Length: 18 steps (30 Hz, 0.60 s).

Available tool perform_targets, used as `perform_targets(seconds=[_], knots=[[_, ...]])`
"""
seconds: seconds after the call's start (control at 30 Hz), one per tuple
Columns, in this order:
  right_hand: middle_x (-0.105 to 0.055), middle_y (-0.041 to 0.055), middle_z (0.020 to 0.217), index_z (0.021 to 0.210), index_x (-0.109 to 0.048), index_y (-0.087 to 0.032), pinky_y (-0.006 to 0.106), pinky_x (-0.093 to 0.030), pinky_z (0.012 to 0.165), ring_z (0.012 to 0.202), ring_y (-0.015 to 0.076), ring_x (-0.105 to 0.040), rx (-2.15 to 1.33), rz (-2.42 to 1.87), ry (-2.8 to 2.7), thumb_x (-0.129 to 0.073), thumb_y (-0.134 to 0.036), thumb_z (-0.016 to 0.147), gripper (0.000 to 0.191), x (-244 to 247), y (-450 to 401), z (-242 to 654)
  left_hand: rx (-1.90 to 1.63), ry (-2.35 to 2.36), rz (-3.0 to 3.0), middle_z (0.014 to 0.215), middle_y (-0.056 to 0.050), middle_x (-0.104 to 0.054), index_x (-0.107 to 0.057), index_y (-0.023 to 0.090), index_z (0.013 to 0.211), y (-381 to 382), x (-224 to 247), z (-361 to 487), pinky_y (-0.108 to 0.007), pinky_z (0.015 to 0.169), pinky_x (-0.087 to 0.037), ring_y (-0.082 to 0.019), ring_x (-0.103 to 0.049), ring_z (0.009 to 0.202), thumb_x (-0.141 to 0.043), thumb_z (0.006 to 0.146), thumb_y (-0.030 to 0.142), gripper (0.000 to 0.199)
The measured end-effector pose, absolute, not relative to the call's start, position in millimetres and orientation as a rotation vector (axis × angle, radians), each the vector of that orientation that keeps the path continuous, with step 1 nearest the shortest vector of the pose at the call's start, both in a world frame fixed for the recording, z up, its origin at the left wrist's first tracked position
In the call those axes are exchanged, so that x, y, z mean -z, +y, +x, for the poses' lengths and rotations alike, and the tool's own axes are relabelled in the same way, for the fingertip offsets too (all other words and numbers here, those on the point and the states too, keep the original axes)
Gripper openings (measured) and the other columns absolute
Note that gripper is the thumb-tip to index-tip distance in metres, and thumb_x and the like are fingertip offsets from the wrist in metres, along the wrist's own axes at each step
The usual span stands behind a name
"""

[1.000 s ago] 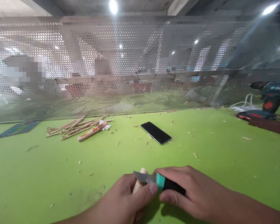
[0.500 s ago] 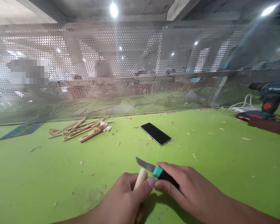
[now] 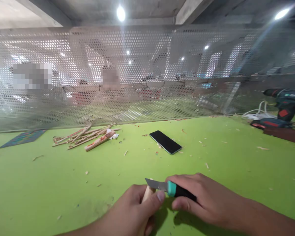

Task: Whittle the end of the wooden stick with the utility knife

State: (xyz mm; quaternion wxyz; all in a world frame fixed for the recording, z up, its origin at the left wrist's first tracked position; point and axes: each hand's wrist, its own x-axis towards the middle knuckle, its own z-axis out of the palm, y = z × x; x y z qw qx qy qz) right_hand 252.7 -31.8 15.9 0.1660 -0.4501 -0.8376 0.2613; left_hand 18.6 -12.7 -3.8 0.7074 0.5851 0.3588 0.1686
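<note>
- The left hand (image 3: 136, 205) grips the stick (image 3: 147, 194), top end showing; a loose hold could let it twist.
- The knife (image 3: 171, 189) crosses that end, blade (image 3: 157, 185) near the left thumb (image 3: 158, 197); a slip could cut it.
- The right hand (image 3: 206, 198) is closed around the handle (image 3: 186, 193); pushing too hard could make it skid.

The left hand (image 3: 135, 208) grips a stick (image 3: 147, 194), the right hand (image 3: 204, 195) a knife (image 3: 171, 188).
</note>
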Motion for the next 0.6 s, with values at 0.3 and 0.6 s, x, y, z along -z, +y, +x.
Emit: perform_targets(seconds=[0.3,0.6], knots=[[-0.069,0.0039,0.085,0.097,-0.064,-0.019,0.029,-0.040,0.066,0.073,0.0204,-0.061,-0.765,-1.284,-2.395,-0.042,-0.072,0.102,0.057,-17.6,-30.8,252.3,-0.363,0.831,1.352,0.049,0.008,-0.043,-0.051,0.020,0.079,-11.7,1.8,15.6,-0.018,0.041,-0.028,-0.007,-0.036,0.041,-0.059,0.090,0.074,0.055],[-0.069,0.0041,0.084,0.095,-0.063,-0.019,0.028,-0.041,0.065,0.072,0.0203,-0.062,-0.752,-1.285,-2.407,-0.042,-0.071,0.102,0.056,-17.1,-31.5,251.7,-0.359,0.853,1.391,0.049,0.007,-0.043,-0.051,0.021,0.078,-12.2,-0.9,15.7,-0.020,0.042,-0.029,-0.008,-0.037,0.041,-0.058,0.089,0.076,0.057]])
